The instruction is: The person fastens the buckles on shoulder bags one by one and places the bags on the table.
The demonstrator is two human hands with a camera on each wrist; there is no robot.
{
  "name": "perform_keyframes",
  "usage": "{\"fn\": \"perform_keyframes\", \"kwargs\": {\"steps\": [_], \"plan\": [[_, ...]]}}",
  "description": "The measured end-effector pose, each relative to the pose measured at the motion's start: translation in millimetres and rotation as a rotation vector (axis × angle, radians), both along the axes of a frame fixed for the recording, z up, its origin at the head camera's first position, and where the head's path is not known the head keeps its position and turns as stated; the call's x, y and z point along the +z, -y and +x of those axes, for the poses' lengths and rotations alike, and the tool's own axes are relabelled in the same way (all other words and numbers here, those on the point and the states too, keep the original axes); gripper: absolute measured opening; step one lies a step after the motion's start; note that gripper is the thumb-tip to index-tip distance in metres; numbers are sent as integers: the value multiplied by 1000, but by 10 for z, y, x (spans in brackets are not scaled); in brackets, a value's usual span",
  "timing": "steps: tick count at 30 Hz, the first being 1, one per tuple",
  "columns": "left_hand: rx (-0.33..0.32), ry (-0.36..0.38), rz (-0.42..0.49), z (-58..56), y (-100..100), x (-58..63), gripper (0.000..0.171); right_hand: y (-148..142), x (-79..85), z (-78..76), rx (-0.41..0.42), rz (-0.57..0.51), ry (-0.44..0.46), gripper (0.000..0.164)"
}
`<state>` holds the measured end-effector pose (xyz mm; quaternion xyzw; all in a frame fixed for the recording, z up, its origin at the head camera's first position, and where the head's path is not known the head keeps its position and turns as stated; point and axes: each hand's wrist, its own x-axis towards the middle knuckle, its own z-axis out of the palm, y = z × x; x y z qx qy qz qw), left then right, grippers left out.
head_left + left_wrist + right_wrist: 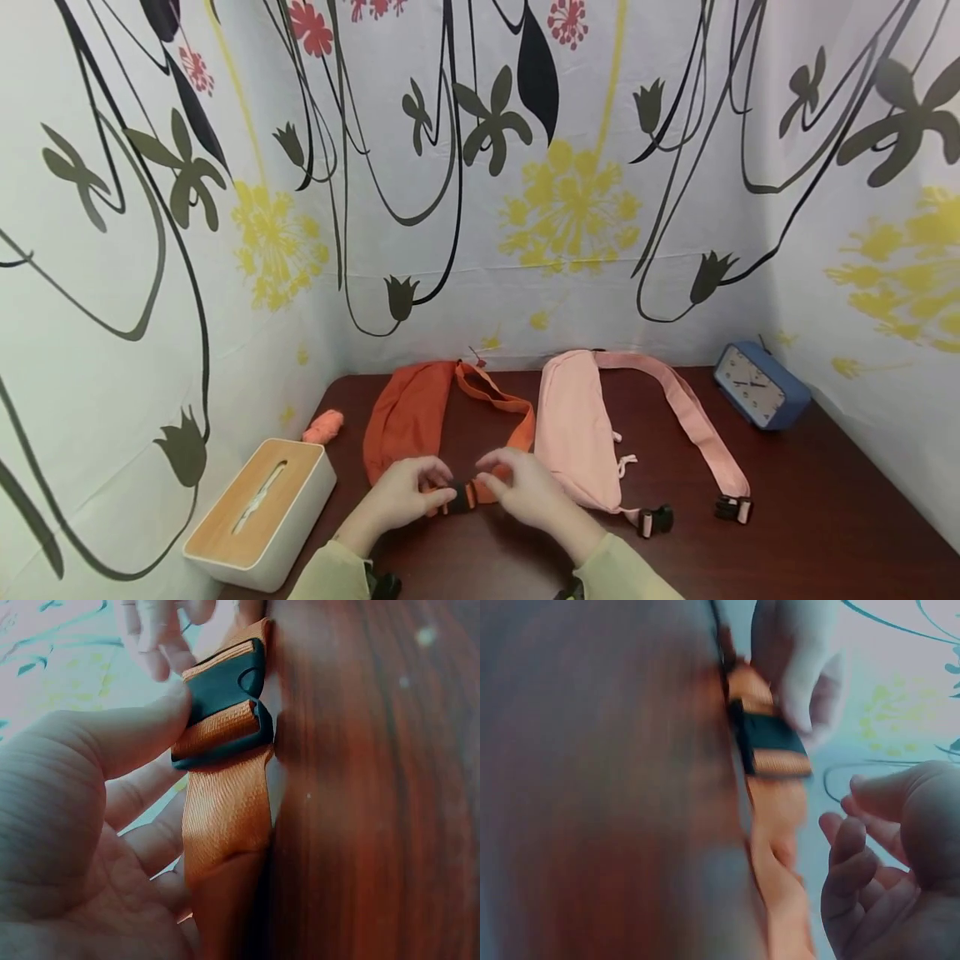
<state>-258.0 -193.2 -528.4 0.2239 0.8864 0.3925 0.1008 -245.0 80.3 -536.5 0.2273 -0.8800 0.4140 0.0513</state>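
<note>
An orange-red waist bag point(408, 421) lies on the table, its orange strap point(521, 429) looping round to the front. Joined together there is the black side-release buckle point(459, 497). My left hand point(405, 496) pinches the buckle point(225, 694), thumb along its edge and fingers behind the webbing. Just to the right, my right hand point(525, 492) hovers beside the strap. In the right wrist view its fingers point(847, 855) are loosely bent and apart from the strap point(776, 817), with nothing between them.
A pink waist bag point(573, 433) lies right of the orange one, its buckle halves point(656, 521) unfastened. A blue alarm clock point(761, 385) stands at the back right. On the left are a tissue box point(300, 500) with a wooden lid and a small coral-coloured bundle point(323, 426).
</note>
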Motion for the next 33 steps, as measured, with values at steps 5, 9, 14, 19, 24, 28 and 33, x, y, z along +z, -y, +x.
{"fn": "perform_keyframes", "kwargs": {"steps": [5, 9, 14, 19, 24, 28, 33], "plan": [[34, -111, -21, 58, -114, 110, 24, -317, 125, 2, 0, 14, -107, 16], [36, -218, -51, 86, -262, 174, 19, -642, 219, 44, -35, 28, -152, 12], [-9, -315, -99, 150, -514, 210, 18, -1054, 357, 116, -92, 30, -125, 12], [-73, -433, -123, 208, -852, 219, 26, -1460, 456, 151, -125, 14, -58, 17], [-131, -501, -110, 226, -1185, 210, 34, -1851, 520, 142, -122, 29, -56, 18], [-181, -540, -92, 217, -1401, 205, 36, -2198, 573, 147, -152, 101, -73, 19], [-203, -544, -97, 211, -1601, 181, 38, -2638, 633, 180, -203, 166, 84, 33]]}}
